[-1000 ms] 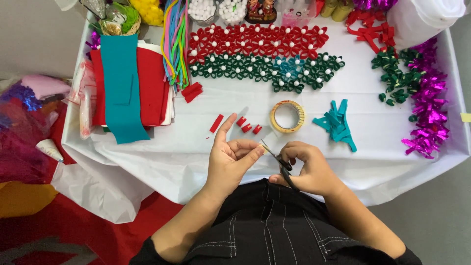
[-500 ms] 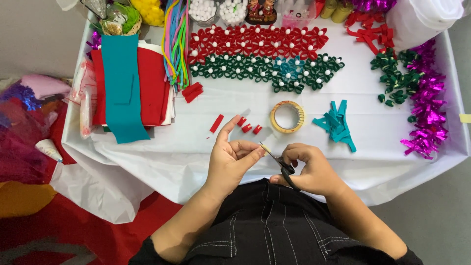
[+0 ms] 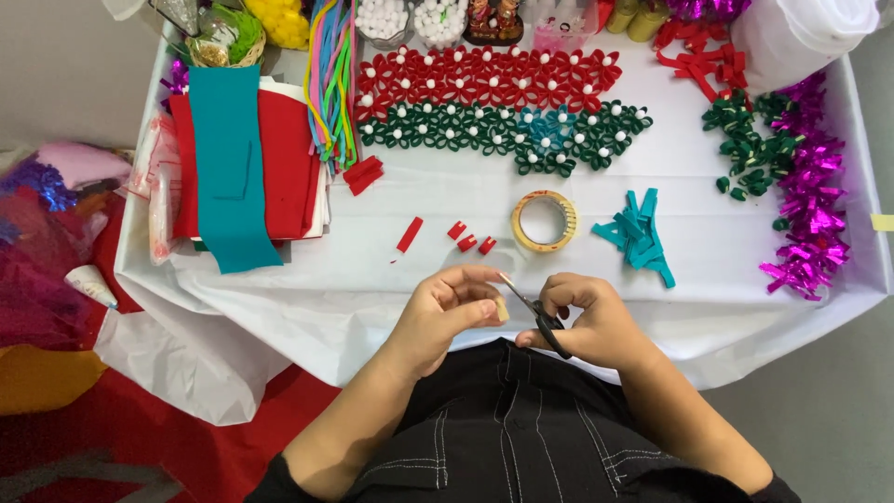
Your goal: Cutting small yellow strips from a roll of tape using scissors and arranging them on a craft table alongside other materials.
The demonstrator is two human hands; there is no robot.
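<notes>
My right hand point(image 3: 596, 321) grips small black-handled scissors point(image 3: 533, 315), blades pointing up-left toward my left hand. My left hand point(image 3: 447, 307) pinches a small pale piece point(image 3: 502, 308) between thumb and fingers, right at the scissor blades. Both hands hover over the near edge of the white table point(image 3: 391, 298). Just beyond them lie three little red folded pieces point(image 3: 468, 240), a red strip point(image 3: 409, 235) and a roll of tape point(image 3: 544, 221).
Teal ribbon pieces point(image 3: 640, 235) lie right of the tape. Rows of red point(image 3: 484, 79) and green point(image 3: 503, 130) ribbon flowers sit farther back. Red and teal felt sheets point(image 3: 237, 168) are at the left, magenta tinsel bows point(image 3: 810, 205) at the right.
My left hand's fingers, raised and spread a second ago, have curled down and closed on the small pale piece at the scissor blades. My right hand has stayed in place.
</notes>
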